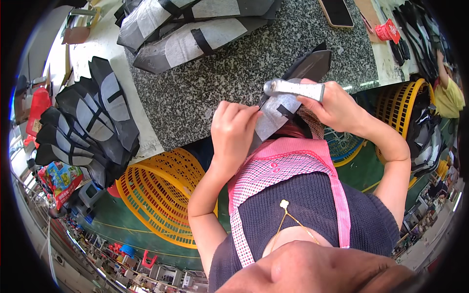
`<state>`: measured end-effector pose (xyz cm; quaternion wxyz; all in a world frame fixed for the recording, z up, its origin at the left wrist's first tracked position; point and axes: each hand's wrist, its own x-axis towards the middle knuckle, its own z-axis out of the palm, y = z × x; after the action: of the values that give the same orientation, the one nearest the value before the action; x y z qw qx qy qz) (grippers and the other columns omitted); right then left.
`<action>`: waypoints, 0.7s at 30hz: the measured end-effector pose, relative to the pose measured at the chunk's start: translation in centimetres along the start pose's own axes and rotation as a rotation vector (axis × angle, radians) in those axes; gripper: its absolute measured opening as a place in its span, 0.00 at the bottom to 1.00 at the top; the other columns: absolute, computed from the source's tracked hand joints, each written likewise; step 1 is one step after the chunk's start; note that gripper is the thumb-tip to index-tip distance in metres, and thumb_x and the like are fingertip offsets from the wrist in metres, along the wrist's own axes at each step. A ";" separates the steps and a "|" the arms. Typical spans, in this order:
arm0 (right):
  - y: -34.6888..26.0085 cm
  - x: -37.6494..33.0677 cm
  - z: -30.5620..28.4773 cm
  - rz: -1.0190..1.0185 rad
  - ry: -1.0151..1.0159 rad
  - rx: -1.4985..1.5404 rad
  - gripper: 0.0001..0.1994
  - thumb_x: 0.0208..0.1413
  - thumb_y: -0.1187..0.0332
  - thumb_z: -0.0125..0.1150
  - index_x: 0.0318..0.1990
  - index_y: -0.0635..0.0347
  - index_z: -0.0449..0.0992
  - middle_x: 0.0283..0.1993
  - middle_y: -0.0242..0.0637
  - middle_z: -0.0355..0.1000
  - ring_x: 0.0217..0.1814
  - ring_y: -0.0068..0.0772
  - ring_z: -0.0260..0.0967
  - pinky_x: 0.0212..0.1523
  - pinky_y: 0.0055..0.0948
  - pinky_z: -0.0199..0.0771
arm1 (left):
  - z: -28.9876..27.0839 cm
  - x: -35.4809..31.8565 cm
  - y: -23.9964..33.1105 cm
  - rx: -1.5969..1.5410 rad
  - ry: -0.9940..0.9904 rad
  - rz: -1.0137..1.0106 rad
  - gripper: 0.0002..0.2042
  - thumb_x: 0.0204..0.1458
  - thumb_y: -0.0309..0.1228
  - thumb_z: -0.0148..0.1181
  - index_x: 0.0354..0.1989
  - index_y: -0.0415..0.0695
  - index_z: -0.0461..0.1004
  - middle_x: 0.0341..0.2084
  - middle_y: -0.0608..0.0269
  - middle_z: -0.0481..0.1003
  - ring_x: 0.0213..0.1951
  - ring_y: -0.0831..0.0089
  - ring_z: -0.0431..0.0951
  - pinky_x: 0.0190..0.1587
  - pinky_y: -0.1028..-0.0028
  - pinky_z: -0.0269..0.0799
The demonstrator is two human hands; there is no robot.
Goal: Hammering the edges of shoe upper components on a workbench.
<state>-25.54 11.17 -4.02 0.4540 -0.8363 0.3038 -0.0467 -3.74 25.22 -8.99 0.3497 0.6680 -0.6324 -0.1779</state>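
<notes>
A dark grey cut piece [313,67] with a pale grey patch and a short black strip lies across the near edge of the speckled stone worktop [195,97]. At its left edge, the thumb and fingers of my left hand [233,129] pinch it. My right hand [337,107] is closed around a silver metal hammer [295,89], its rounded end pointing left above the piece. The hammer's handle is mostly hidden in the hand. Part of the piece hangs over the edge towards my pink checked apron [278,166].
Similar pieces are piled at the far side [195,41], and a fanned stack [90,117] stands on the left. A phone [337,12] and a red spool [387,31] lie far right. Yellow baskets [161,195] flank me below the worktop. Another person [449,95] is at far right.
</notes>
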 end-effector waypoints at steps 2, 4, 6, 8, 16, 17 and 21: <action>0.3 0.0 -0.1 0.000 -0.010 -0.042 0.08 0.60 0.69 0.59 0.41 0.63 0.70 0.24 0.50 0.73 0.31 0.60 0.74 0.31 0.49 0.74 | 0.4 -0.6 0.5 0.149 0.050 0.144 0.07 0.47 0.25 0.69 0.35 0.42 0.81 0.29 0.66 0.74 0.34 0.65 0.74 0.34 0.65 0.71; -0.8 -0.3 0.1 -0.081 0.117 0.020 0.07 0.58 0.71 0.59 0.41 0.64 0.71 0.26 0.50 0.73 0.31 0.58 0.75 0.31 0.48 0.74 | 0.7 -1.0 0.5 0.178 0.062 0.165 0.07 0.47 0.25 0.68 0.35 0.41 0.80 0.29 0.65 0.74 0.33 0.65 0.74 0.34 0.66 0.70; -1.0 -0.6 1.0 -0.161 -0.005 0.038 0.07 0.56 0.75 0.57 0.40 0.64 0.69 0.26 0.52 0.72 0.31 0.60 0.75 0.31 0.47 0.75 | 0.9 -1.2 0.2 0.178 0.075 0.215 0.07 0.47 0.24 0.66 0.35 0.40 0.80 0.30 0.64 0.74 0.33 0.65 0.74 0.33 0.67 0.71; 0.0 -0.6 1.1 -0.122 -0.093 -0.112 0.07 0.55 0.76 0.55 0.40 0.65 0.68 0.26 0.53 0.72 0.32 0.61 0.75 0.31 0.49 0.75 | 0.7 -0.8 0.0 0.150 0.040 0.215 0.08 0.46 0.23 0.65 0.36 0.40 0.79 0.30 0.62 0.74 0.34 0.64 0.74 0.33 0.67 0.71; 0.0 -0.8 -0.2 0.127 0.029 -0.061 0.09 0.56 0.75 0.55 0.43 0.66 0.66 0.27 0.57 0.72 0.33 0.64 0.73 0.32 0.53 0.71 | 3.3 3.7 0.4 0.113 0.115 0.253 0.06 0.45 0.22 0.69 0.32 0.39 0.79 0.28 0.59 0.75 0.31 0.61 0.76 0.33 0.65 0.73; 0.2 -0.9 0.4 0.013 0.058 -0.110 0.09 0.57 0.73 0.57 0.43 0.65 0.67 0.25 0.57 0.72 0.33 0.64 0.73 0.32 0.55 0.71 | 2.7 4.0 0.7 0.130 0.118 0.209 0.06 0.45 0.24 0.70 0.31 0.40 0.79 0.28 0.59 0.76 0.32 0.60 0.76 0.34 0.64 0.73; 1.6 -0.4 0.2 0.054 0.125 -0.042 0.09 0.64 0.66 0.54 0.42 0.63 0.69 0.24 0.53 0.72 0.31 0.62 0.74 0.31 0.53 0.72 | 0.7 4.1 0.3 0.105 -0.038 0.090 0.06 0.44 0.26 0.71 0.31 0.42 0.82 0.27 0.62 0.77 0.33 0.62 0.76 0.38 0.64 0.72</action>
<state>-26.51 10.89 -5.31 0.4174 -0.8326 0.3552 -0.0803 -3.92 21.12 -8.45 0.3098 0.6527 -0.6768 -0.1411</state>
